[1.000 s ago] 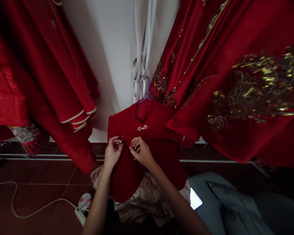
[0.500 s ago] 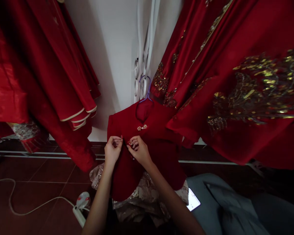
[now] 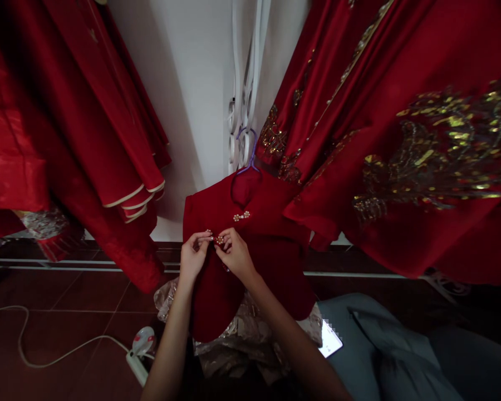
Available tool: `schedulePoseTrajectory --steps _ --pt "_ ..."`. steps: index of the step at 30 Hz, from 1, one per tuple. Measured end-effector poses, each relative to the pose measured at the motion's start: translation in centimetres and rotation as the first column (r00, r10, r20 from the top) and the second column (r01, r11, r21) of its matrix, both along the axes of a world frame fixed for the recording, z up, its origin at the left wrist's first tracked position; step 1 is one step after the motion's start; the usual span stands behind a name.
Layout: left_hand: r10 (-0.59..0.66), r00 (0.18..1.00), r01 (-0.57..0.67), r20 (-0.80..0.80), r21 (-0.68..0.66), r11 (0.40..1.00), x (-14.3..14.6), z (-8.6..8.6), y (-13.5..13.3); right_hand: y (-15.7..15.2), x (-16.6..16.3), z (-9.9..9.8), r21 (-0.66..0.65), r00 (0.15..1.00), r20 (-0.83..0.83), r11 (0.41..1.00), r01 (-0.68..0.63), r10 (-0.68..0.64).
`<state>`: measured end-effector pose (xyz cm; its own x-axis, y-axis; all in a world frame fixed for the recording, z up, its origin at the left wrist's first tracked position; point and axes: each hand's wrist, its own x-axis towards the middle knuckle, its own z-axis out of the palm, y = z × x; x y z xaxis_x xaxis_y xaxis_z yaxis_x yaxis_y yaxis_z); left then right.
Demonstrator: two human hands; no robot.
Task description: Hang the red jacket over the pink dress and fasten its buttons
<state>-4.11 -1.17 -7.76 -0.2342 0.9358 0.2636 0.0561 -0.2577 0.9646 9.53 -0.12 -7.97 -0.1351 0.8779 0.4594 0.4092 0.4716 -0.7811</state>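
A red top (image 3: 275, 267) hangs in front of me on a purple hanger (image 3: 253, 150). At its neckline a pearl flower clasp (image 3: 241, 216) lies fastened. Lower on the front, my left hand (image 3: 195, 253) pinches one half of a similar clasp (image 3: 209, 231) by the opening's edge. My right hand (image 3: 236, 253) pinches the other half, a small pearl flower (image 3: 220, 240). Both sets of fingers are close together, partly hiding the pieces; whether the halves are joined I cannot tell. A further ornament below is mostly covered by my right hand.
Red garments with pale trim (image 3: 125, 184) hang on the left, sequinned red ones (image 3: 434, 150) on the right. Shiny crumpled fabric (image 3: 234, 356) lies beneath the top. A lit phone (image 3: 330, 338) rests beside grey-blue cloth (image 3: 359, 328). A power strip (image 3: 137, 367) and its cable are on the floor.
The two clasp halves have come closer together, my left fingers shifting slightly right toward my right hand. The garment's opening edges are nearer each other.
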Motion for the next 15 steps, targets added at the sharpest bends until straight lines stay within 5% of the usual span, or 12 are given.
schedulePoseTrajectory --steps 15 --pt "0.027 0.995 -0.03 -0.093 -0.028 0.999 0.63 0.87 -0.99 -0.7 -0.07 0.5 -0.05 0.995 -0.093 0.999 0.022 -0.027"
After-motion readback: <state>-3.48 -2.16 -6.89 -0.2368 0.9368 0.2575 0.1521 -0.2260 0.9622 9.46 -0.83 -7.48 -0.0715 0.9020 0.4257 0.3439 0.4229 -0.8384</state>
